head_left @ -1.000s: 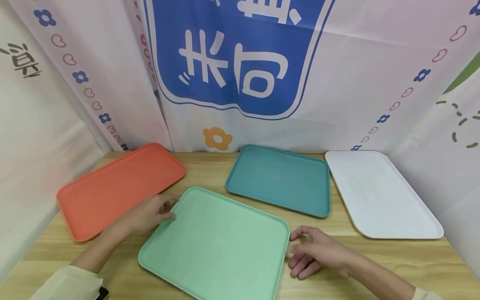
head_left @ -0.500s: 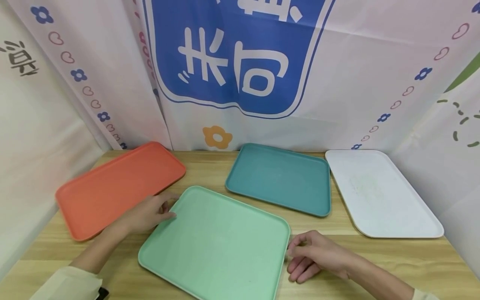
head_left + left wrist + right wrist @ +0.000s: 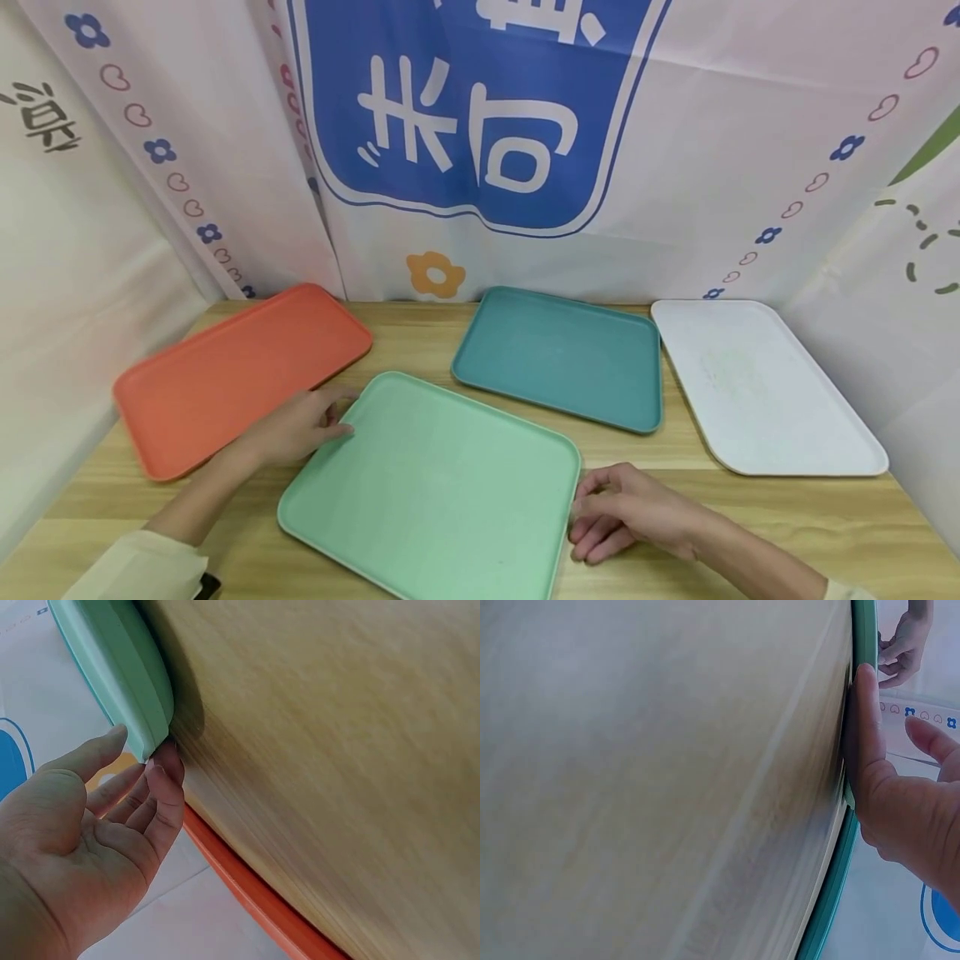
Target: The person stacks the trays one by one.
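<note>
Two hands (image 3: 296,427) (image 3: 630,510) angle inward, flanking the mint tray (image 3: 438,487).

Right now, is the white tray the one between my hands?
No, the mint-green tray lies between the left hand and the right hand; the white tray is at the far right.

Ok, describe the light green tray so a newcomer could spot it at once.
Find the wooden table below the patterned backdrop. At its near middle, between the left hand and right hand, is the light green tray. It's paler than the teal tray, and nearer the person than the orange tray or white tray.
</note>
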The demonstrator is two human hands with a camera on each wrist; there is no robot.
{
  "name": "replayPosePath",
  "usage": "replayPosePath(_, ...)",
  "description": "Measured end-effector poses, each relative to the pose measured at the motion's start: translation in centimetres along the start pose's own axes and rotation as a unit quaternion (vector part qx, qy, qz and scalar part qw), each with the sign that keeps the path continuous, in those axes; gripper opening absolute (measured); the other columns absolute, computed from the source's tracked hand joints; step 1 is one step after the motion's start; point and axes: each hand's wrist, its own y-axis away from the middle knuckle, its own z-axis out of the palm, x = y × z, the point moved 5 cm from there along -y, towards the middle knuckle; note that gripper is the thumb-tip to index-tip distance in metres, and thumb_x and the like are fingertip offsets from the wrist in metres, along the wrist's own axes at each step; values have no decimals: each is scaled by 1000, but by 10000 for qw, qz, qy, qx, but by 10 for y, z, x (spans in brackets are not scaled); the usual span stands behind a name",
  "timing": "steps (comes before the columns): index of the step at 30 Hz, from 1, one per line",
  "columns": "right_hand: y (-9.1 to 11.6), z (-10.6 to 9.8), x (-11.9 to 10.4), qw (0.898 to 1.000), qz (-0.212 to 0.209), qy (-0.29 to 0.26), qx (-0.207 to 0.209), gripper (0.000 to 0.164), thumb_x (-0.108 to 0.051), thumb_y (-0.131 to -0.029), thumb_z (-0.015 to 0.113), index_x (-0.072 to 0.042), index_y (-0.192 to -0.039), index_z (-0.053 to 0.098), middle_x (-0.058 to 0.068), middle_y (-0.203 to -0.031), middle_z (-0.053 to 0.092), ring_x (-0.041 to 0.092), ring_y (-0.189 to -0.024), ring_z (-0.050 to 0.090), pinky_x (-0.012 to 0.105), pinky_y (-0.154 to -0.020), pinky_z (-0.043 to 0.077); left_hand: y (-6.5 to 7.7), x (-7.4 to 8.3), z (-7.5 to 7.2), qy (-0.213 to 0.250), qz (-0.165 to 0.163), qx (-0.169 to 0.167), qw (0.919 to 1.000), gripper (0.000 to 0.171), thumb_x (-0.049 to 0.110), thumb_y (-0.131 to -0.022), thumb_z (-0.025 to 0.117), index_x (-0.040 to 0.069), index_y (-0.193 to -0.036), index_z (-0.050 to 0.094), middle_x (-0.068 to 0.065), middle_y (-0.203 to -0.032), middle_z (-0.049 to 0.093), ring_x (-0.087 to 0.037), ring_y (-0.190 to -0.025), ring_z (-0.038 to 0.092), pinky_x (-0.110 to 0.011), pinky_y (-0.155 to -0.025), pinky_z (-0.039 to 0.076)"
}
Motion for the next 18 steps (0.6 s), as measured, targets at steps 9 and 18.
replayPosePath(9, 0, -4, -2, 9997, -130, 122, 180, 17, -12, -103, 55, 4, -106, 60, 19, -98, 71, 25, -88, 76, 33, -77, 64, -2, 3, -1, -45, -32, 104, 9999, 49, 8, -98, 70, -13, -138, 53, 0, -80, 58, -9, -60, 52, -25, -54, 46)
replayPosePath(18, 1, -6, -4, 9993, -196, 51, 323, 21, -12, -102, 58, 7, -111, 56, 19, -96, 71, 26, -87, 76, 36, -79, 64, 0, 5, 1, -45, 47, 230, 9997, 46, 5, -97, 71, -14, -136, 54, 0, -78, 58, -7, -59, 50, -24, -53, 45)
